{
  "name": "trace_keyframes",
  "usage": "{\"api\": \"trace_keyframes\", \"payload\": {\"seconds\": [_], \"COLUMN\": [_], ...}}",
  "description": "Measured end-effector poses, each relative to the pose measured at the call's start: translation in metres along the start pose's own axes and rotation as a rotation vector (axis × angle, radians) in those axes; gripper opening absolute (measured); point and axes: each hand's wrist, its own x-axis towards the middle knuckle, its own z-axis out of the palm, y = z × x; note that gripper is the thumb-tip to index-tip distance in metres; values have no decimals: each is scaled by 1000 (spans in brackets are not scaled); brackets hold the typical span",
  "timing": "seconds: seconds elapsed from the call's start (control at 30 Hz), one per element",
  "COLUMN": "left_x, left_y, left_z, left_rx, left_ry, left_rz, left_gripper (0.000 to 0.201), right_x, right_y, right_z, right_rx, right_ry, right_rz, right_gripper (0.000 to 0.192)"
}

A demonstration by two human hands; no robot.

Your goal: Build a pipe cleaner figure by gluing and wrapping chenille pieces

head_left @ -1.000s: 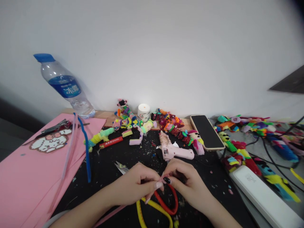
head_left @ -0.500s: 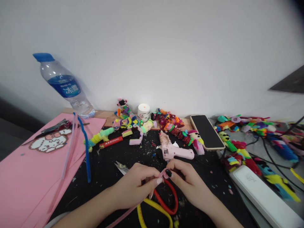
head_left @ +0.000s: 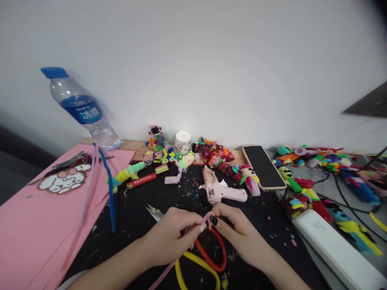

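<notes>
A pink pipe cleaner [head_left: 163, 276] runs up from the lower edge into my two hands, its upper end bent into a small curl between my fingertips. My left hand [head_left: 177, 233] pinches it between thumb and forefinger. From the other side, my right hand [head_left: 234, 229] closes its thumb and forefinger on the same curl. Under the hands lie scissors with red and yellow loops: the red loop [head_left: 225, 257] and the yellow loop [head_left: 211, 270] show below my fingers, and a pointed metal blade [head_left: 155, 213] sticks out behind my left hand. What joins these parts is hidden.
Beyond my hands lies a pink glue gun [head_left: 225, 195]. A phone [head_left: 263, 167], a white cup [head_left: 183, 141] and several fuzzy figures [head_left: 248, 173] stand along the back. Pink paper [head_left: 36, 233] and a bottle [head_left: 80, 106] are left; a white power strip [head_left: 335, 245] is right.
The pink curl between my fingertips is a little rounder and higher. Its loose tail has shifted slightly to the right; both hands stay nearly in place.
</notes>
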Motion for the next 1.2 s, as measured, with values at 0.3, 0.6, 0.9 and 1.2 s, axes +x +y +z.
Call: {"api": "trace_keyframes", "payload": {"seconds": [0.3,0.6,0.9,1.2], "left_x": [-3,-5,-8,-8], "left_y": [-3,-10,-10,-10], "left_z": [3,8,10,10], "left_rx": [108,293,327,358], "left_ry": [43,106,140,102], "left_rz": [63,202,245,225], "left_gripper": [28,21,19,22], "right_x": [-1,-1,-4,-4], "right_y": [2,7,10,7], "right_z": [2,8,13,14], "right_rx": [-3,-72,-155,-249], "right_ry": [30,94,126,122], "right_rz": [17,-15,-56,-85], "right_gripper": [27,27,28,27]}}
